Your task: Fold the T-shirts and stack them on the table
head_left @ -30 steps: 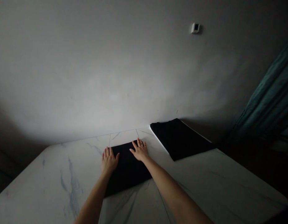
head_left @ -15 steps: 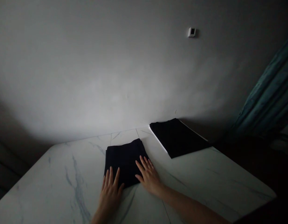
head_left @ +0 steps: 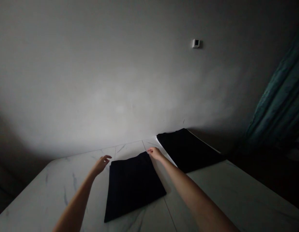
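Observation:
A folded dark cloth lies flat on the marble-patterned table, in front of me. My left hand hovers just off the cloth's far left corner, fingers bent and a little apart, holding nothing. At the far right corner, my right hand has its fingertips pinched together at the cloth's edge. A second dark cloth, with a white edge showing along its sides, rests farther back on the right, beside my right forearm.
A pale wall stands directly behind the table. On it hangs a small white device. A teal curtain hangs at the right, beyond the table's edge.
Both hands have moved from the near part of the cloth to its far corners. My right hand has gone from spread to pinched. The view has tilted slightly up.

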`<state>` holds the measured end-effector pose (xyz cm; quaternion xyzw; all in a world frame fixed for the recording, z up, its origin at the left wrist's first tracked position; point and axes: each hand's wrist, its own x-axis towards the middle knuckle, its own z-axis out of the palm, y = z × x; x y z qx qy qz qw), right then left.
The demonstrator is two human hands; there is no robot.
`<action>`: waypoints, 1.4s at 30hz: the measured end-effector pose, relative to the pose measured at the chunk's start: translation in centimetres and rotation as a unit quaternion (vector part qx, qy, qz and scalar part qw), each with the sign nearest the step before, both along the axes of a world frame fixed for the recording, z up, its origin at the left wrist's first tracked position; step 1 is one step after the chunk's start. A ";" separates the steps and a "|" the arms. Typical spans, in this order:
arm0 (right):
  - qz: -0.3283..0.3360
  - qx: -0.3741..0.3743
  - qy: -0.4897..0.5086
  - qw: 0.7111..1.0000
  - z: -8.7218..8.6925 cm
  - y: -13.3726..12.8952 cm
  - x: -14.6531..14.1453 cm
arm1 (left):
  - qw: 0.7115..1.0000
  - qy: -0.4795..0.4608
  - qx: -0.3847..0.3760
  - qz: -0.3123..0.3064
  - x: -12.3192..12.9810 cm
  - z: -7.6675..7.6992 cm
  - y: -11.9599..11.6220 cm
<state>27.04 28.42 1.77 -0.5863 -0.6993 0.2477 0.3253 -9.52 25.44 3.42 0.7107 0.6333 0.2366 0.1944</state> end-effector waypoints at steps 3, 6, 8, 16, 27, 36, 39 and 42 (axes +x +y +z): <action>0.056 -0.054 -0.002 0.997 0.1 2.6 0.0 | 0.996 -0.030 -0.065 -0.052 -0.8 -0.6 1.8; 0.106 -0.088 -0.003 0.990 0.0 3.7 0.0 | 0.989 -0.058 -0.104 -0.086 -1.2 -1.6 2.1; 0.130 -0.099 -0.004 0.987 0.1 4.0 -0.2 | 0.987 -0.070 -0.110 -0.093 -1.4 -2.1 2.2; 0.169 -0.134 -0.030 0.976 1.4 4.1 -0.4 | 0.981 -0.062 -0.143 -0.116 -1.6 -2.5 2.1; 0.148 -0.233 -0.096 0.956 2.3 5.1 0.0 | 0.975 -0.099 -0.163 -0.111 -0.9 -1.2 3.6; 0.063 -0.138 -0.129 0.980 -0.6 3.2 -1.2 | 0.973 -0.179 -0.144 -0.030 -0.4 -4.2 2.2; 0.045 -0.075 -0.159 0.983 -1.6 2.1 -1.4 | 0.976 -0.177 -0.128 -0.008 -0.2 -4.7 2.3; 0.031 -0.020 -0.203 0.979 -2.4 1.0 -2.1 | 0.981 -0.154 -0.115 0.018 0.3 -4.8 2.4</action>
